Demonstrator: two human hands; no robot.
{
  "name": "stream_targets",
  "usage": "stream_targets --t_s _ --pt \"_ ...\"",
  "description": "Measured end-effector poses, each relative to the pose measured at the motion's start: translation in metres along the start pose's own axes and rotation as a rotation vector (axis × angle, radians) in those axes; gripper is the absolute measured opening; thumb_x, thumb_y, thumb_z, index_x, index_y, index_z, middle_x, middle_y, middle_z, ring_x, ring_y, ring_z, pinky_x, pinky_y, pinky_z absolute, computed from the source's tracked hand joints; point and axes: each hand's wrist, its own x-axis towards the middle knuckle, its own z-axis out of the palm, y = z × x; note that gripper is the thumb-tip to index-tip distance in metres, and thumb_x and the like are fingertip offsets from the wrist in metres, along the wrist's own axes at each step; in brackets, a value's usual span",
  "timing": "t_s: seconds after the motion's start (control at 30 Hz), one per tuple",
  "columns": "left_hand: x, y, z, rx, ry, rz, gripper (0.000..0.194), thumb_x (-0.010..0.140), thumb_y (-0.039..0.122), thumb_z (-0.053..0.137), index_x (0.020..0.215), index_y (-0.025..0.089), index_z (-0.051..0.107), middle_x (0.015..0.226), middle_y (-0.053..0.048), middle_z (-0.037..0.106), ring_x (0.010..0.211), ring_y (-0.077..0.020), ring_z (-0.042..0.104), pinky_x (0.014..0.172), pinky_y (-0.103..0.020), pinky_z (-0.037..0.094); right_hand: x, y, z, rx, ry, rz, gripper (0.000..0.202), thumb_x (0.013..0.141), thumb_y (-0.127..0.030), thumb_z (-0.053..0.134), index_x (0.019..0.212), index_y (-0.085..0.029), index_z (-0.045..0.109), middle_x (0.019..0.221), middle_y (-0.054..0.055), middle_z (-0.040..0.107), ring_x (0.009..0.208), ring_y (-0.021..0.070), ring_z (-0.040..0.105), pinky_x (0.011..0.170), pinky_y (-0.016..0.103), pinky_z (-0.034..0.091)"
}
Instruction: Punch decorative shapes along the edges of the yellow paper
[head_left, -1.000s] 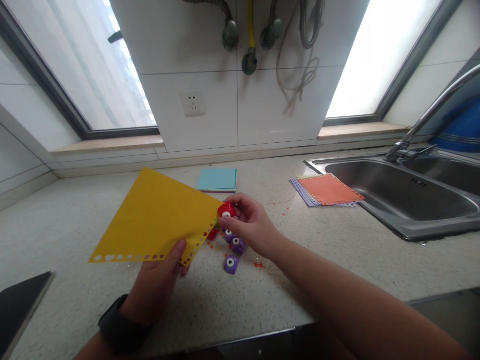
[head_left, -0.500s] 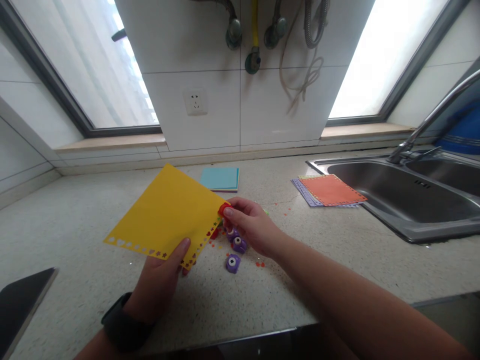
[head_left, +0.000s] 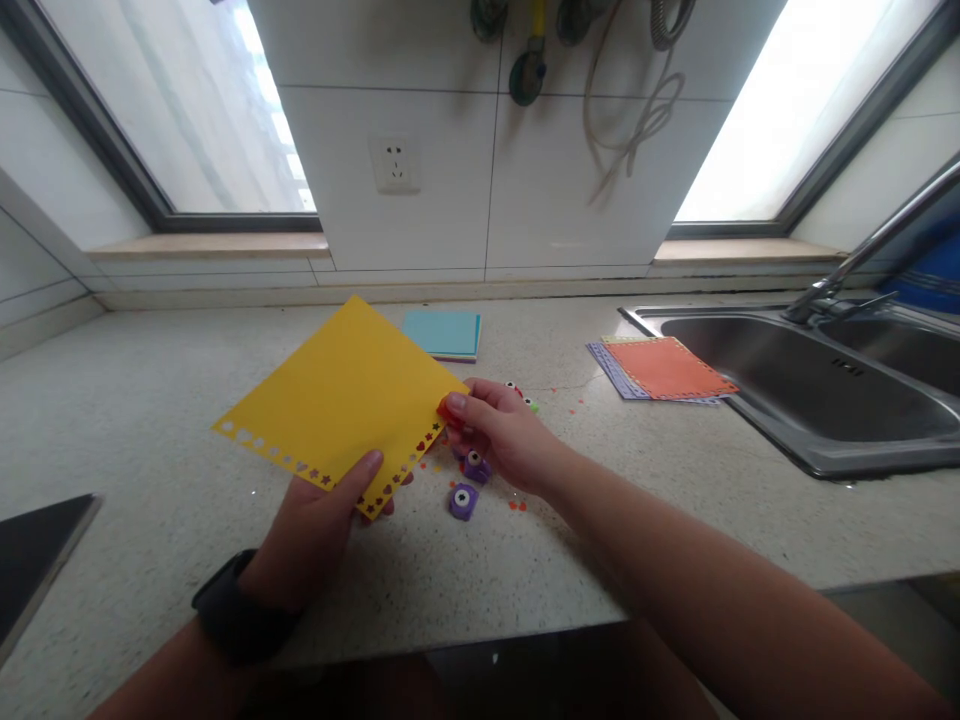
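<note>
My left hand (head_left: 326, 515) pinches the yellow paper sheet (head_left: 341, 390) by its near corner, thumb on top and fingers beneath. My right hand (head_left: 510, 432) is closed on a red craft punch (head_left: 448, 410), thumb over its top, at the sheet's right corner. From that punch, the sheet spreads away to the left; its near-right edge, lined with cut shapes, slants from my left thumb up to my right, the nearer hand to that far end. The near-left edge is lined too.

I cannot tell whether the paper sits inside the red punch: its slot and my right fingertips are hidden. One purple craft punch (head_left: 463, 502) lies clear below; another (head_left: 475, 466) sits just beyond it, close by my right hand. Red and green pieces behind my knuckles are mostly covered.
</note>
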Motion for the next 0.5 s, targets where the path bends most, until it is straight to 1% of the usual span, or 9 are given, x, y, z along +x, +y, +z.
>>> stream_targets --t_s 0.17,0.37,0.43,0.5 --pt "0.0022 -0.0067 -0.0037 -0.005 -0.028 -0.037 0.022 0.086 0.032 0.071 0.103 0.02 0.067 0.076 -0.004 0.077 0.051 -0.0156 0.065 0.047 -0.025 0.054 0.0005 0.0006 -0.0009 0.01 -0.027 0.007 0.037 0.076 -0.043 0.083 0.076 -0.018 0.056 0.067 -0.002 0.062 0.056 0.0077 0.054 0.049 0.02 0.039" --pt "0.0018 -0.0054 -0.0027 -0.045 -0.01 -0.035 0.023 0.082 0.031 0.075 0.101 0.021 0.067 0.086 -0.004 0.077 0.063 -0.0204 0.073 0.047 -0.027 0.056 0.0025 0.0031 -0.0031 -0.006 -0.027 -0.007 0.037 0.076 -0.043 0.082 0.076 -0.019 0.054 0.065 -0.004 0.06 0.052 0.0076 0.051 0.047 0.021 0.037" --pt "0.0008 -0.0036 -0.0026 -0.038 -0.024 -0.045 0.021 0.083 0.03 0.073 0.1 0.021 0.066 0.08 -0.002 0.075 0.062 -0.0202 0.073 0.048 -0.027 0.057 0.003 0.0038 -0.0035 -0.012 -0.027 -0.015 0.037 0.077 -0.044 0.081 0.076 -0.019 0.054 0.066 -0.004 0.06 0.052 0.0074 0.051 0.047 0.021 0.036" --pt "-0.0004 -0.0011 -0.0023 -0.017 -0.045 -0.044 0.019 0.085 0.03 0.071 0.099 0.02 0.065 0.069 0.0 0.072 0.061 -0.0202 0.072 0.05 -0.027 0.057 0.0033 0.0041 -0.0037 -0.02 -0.029 -0.017 0.037 0.077 -0.044 0.081 0.076 -0.019 0.054 0.066 -0.003 0.06 0.052 0.0074 0.051 0.047 0.021 0.036"
